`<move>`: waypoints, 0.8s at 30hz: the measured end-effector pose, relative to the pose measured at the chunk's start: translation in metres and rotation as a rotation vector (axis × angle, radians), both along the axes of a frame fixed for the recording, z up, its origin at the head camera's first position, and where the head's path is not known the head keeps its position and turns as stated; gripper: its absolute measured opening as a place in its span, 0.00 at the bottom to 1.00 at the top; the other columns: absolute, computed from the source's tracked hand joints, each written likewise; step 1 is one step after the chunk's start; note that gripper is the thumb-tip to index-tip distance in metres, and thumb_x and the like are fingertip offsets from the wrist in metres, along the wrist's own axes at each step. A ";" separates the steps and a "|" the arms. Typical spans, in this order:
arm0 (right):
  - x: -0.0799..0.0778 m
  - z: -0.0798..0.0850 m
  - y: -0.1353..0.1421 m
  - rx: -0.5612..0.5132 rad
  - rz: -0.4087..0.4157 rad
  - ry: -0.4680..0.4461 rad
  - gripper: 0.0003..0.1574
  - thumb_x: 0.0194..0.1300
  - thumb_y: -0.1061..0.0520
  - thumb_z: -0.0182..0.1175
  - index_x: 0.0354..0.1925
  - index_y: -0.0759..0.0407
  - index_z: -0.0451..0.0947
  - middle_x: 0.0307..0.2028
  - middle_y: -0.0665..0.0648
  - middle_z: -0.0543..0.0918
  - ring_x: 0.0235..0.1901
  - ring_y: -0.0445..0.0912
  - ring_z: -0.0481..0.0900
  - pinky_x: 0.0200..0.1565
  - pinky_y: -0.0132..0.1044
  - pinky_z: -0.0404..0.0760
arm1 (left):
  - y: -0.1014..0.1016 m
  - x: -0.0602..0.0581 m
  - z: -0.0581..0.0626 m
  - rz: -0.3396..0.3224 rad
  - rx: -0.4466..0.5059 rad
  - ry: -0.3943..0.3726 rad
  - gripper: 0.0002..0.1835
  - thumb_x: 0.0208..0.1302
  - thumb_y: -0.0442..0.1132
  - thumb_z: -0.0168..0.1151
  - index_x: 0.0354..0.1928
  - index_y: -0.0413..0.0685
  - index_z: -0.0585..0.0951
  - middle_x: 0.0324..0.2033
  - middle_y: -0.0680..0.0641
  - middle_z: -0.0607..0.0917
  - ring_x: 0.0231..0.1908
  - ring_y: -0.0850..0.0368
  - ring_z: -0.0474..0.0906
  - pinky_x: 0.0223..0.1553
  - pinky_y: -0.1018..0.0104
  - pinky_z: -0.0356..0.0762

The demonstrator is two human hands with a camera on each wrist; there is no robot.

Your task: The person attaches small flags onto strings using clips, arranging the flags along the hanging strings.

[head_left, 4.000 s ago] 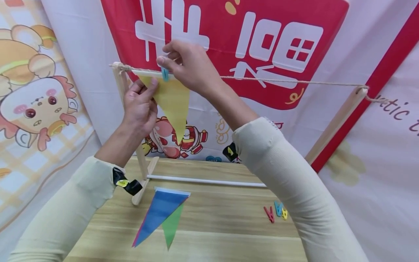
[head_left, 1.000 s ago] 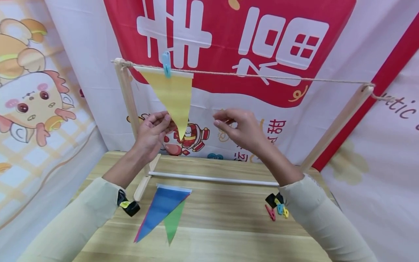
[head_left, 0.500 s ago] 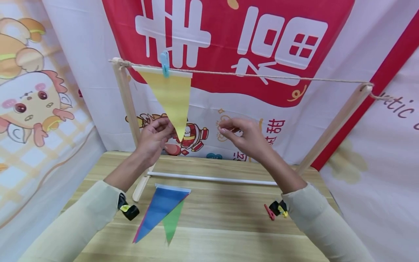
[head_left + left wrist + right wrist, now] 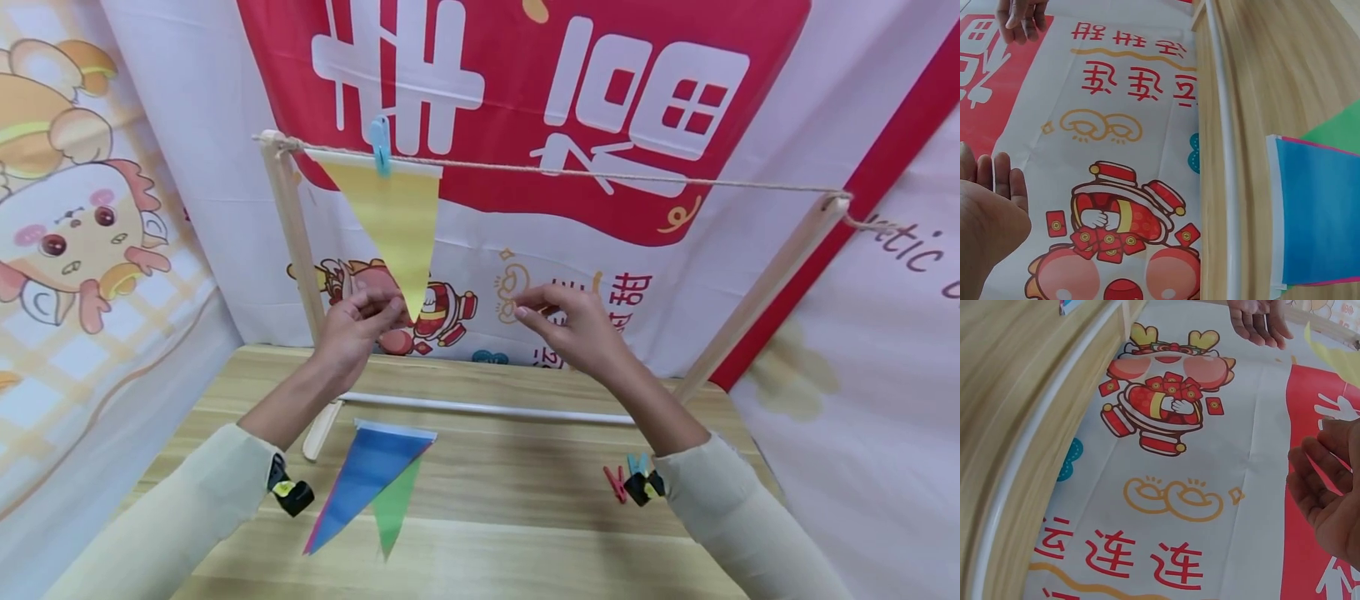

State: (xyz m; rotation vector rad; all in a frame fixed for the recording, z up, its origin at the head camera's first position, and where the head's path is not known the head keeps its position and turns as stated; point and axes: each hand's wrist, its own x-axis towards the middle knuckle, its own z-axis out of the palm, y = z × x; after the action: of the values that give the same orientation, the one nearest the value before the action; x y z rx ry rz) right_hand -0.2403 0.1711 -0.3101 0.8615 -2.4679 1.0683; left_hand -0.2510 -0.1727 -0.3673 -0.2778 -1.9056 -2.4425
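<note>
A yellow triangular pennant (image 4: 397, 217) with a white top band hangs from the twine (image 4: 570, 172), held by a light blue clothespin (image 4: 381, 146) near the left post. My left hand (image 4: 351, 333) is beside the pennant's lower tip, fingers loosely bent and holding nothing; in the right wrist view this hand (image 4: 1261, 319) appears apart from the yellow cloth. My right hand (image 4: 573, 329) hovers right of the pennant, below the twine, its fingers relaxed with nothing in them. On the table, a blue pennant (image 4: 375, 475) lies over a green one (image 4: 396, 508), with a pink edge showing.
Two wooden posts (image 4: 288, 225) hold the twine, and a white rod (image 4: 480, 408) runs low between them. Red (image 4: 615, 483) and blue (image 4: 637, 463) clothespins lie at the table's right, partly behind a black wrist camera (image 4: 645, 487). A printed cloth (image 4: 465, 225) hangs behind.
Four seconds ago the right hand was at the blue clothespin and the left held the pennant's top. Both hands have since let go and come down; lately they have sunk slightly lower.
</note>
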 end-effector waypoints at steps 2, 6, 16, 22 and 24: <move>0.001 -0.003 0.001 -0.006 0.002 -0.014 0.14 0.79 0.54 0.73 0.59 0.52 0.92 0.51 0.52 0.96 0.50 0.46 0.93 0.54 0.43 0.94 | 0.000 0.001 -0.003 0.003 -0.011 -0.002 0.05 0.82 0.38 0.68 0.53 0.51 0.88 0.43 0.54 0.91 0.45 0.62 0.92 0.57 0.69 0.92; 0.003 -0.009 0.005 -0.014 -0.002 -0.043 0.14 0.79 0.55 0.73 0.59 0.53 0.92 0.52 0.54 0.96 0.50 0.47 0.93 0.54 0.48 0.95 | -0.001 0.003 -0.008 0.006 -0.034 -0.008 0.07 0.82 0.41 0.70 0.55 0.50 0.88 0.44 0.55 0.92 0.47 0.61 0.91 0.59 0.68 0.92; 0.006 -0.033 0.020 0.002 -0.038 -0.076 0.13 0.80 0.52 0.73 0.59 0.51 0.92 0.51 0.51 0.96 0.48 0.45 0.91 0.51 0.38 0.92 | -0.004 0.005 -0.017 -0.010 -0.062 -0.026 0.09 0.83 0.40 0.68 0.57 0.46 0.87 0.44 0.55 0.94 0.46 0.60 0.93 0.52 0.70 0.93; 0.009 -0.043 0.026 -0.004 -0.044 -0.091 0.12 0.80 0.52 0.73 0.57 0.52 0.92 0.49 0.51 0.96 0.47 0.46 0.93 0.49 0.42 0.94 | -0.005 0.006 -0.021 -0.025 -0.108 -0.032 0.10 0.83 0.40 0.68 0.58 0.46 0.88 0.45 0.56 0.93 0.48 0.60 0.91 0.55 0.71 0.91; 0.010 -0.046 0.028 -0.005 -0.054 -0.095 0.12 0.80 0.51 0.73 0.57 0.52 0.93 0.49 0.51 0.97 0.47 0.46 0.93 0.50 0.43 0.94 | -0.006 0.005 -0.024 -0.036 -0.134 -0.027 0.09 0.84 0.41 0.67 0.57 0.48 0.88 0.45 0.56 0.92 0.47 0.61 0.91 0.56 0.71 0.91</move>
State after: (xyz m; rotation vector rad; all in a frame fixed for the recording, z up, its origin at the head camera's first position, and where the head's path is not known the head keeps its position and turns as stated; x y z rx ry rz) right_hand -0.2305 0.1991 -0.3565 0.7546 -2.5496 1.1197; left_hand -0.2460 -0.1784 -0.3909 -0.2869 -2.0971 -2.3555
